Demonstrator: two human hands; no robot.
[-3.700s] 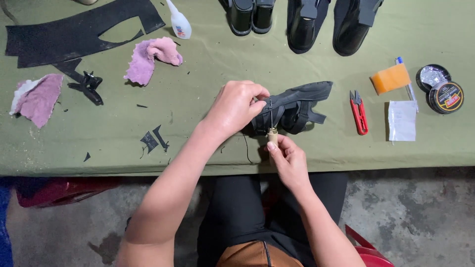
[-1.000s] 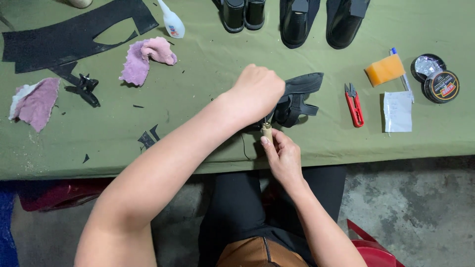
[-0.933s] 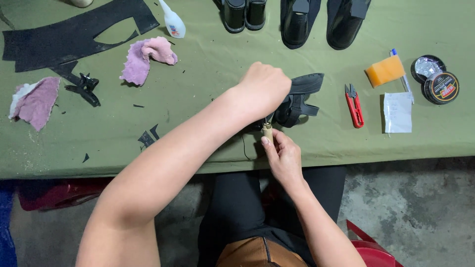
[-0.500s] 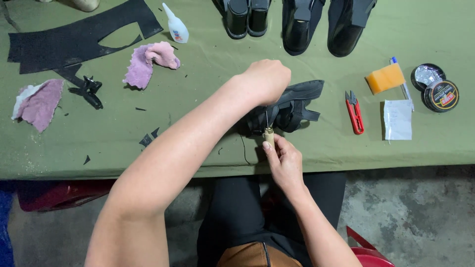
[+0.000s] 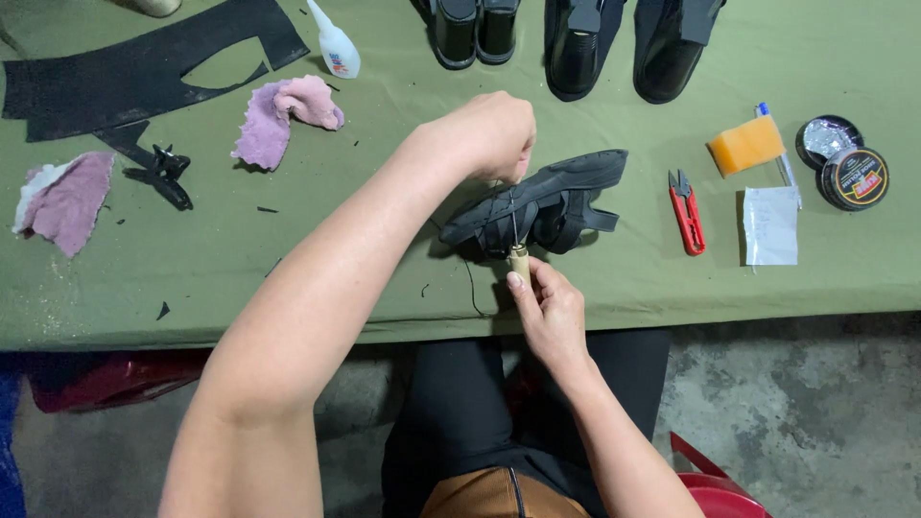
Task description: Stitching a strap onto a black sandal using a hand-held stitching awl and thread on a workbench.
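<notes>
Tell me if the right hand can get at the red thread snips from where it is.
Probably yes. The red snips lie bare on the green cloth, just right of the black sandal. But the right hand is gripping a wooden-handled awl, so it would need to free itself.

Top edge crops the black shoes (image 5: 614, 43).

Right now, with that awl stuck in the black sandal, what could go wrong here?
The awl in the right hand points up toward the left hand gripping the black sandal, so a hard push or slip could jab those fingers. The dark thread trails loose over the table edge and could snag. The sandal sits near that edge and might slide off.
</notes>
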